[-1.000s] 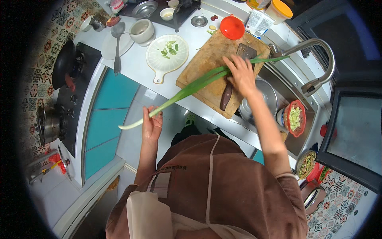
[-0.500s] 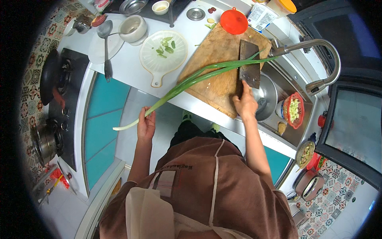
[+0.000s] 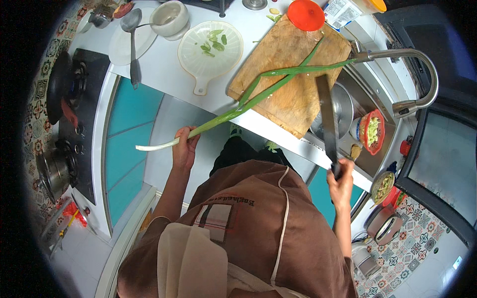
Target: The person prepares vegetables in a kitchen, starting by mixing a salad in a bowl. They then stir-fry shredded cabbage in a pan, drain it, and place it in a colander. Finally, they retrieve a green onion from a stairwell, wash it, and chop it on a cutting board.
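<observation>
A long scallion [image 3: 230, 114] is pinched near its white end by my left hand [image 3: 185, 149], in front of the counter. Its green leaves stretch up to the right over a wooden cutting board [image 3: 278, 47], reaching toward the faucet. My right hand [image 3: 342, 183] grips the black handle of a cleaver [image 3: 328, 116]. The blade is seen nearly edge-on, beside the board's right edge and partly in front of a metal bowl [image 3: 344, 107] in the sink.
Left of the board lies a white handled plate [image 3: 211, 74] with green leaf pieces. A red bowl [image 3: 305, 16] sits on the board's far end. A red basket [image 3: 371, 133] of chopped vegetables stands in the sink [image 3: 362, 163] under a curved faucet [image 3: 431, 79]. Further left is a stove [image 3: 92, 164].
The cleaver has left the board, pulled back toward me and to the right, and is turned edge-on. The scallion's leaves have spread apart on the board; my left hand stays nearly in place.
</observation>
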`<state>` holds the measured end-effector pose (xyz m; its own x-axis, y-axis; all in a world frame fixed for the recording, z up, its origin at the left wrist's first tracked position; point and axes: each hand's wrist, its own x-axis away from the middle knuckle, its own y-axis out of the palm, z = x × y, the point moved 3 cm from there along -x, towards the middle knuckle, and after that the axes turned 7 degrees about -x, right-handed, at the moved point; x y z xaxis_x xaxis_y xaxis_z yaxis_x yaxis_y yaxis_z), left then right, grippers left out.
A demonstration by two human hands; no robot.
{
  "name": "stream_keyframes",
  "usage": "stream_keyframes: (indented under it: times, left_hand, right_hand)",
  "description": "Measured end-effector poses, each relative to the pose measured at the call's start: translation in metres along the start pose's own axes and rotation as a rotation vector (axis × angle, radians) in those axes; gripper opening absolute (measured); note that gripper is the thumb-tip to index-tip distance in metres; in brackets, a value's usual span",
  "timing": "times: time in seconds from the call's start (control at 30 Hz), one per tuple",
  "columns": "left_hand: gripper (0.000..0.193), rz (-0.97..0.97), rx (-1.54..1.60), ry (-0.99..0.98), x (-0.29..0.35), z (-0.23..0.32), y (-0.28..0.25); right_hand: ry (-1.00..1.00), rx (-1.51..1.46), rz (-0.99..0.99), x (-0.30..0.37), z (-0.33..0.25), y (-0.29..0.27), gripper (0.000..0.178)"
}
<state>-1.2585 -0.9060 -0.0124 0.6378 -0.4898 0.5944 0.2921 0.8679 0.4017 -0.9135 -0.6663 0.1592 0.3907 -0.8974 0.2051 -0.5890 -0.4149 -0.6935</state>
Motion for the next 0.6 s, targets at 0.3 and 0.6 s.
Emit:
stream_keyframes:
  times: [0.3, 0.6]
  left_hand:
    - [0.015, 0.047, 0.032, 0.04, -0.002, 0.006, -0.008]
    - [0.018, 0.124, 0.019, 0.129, 0.01, 0.047, -0.011]
  right_hand:
    - [-0.181, 0.147, -0.13, -0.045, -0.039, 0.087, 0.03]
    - [-0.123, 0.263, -0.296, -0.07, -0.025, 0.095, 0.025]
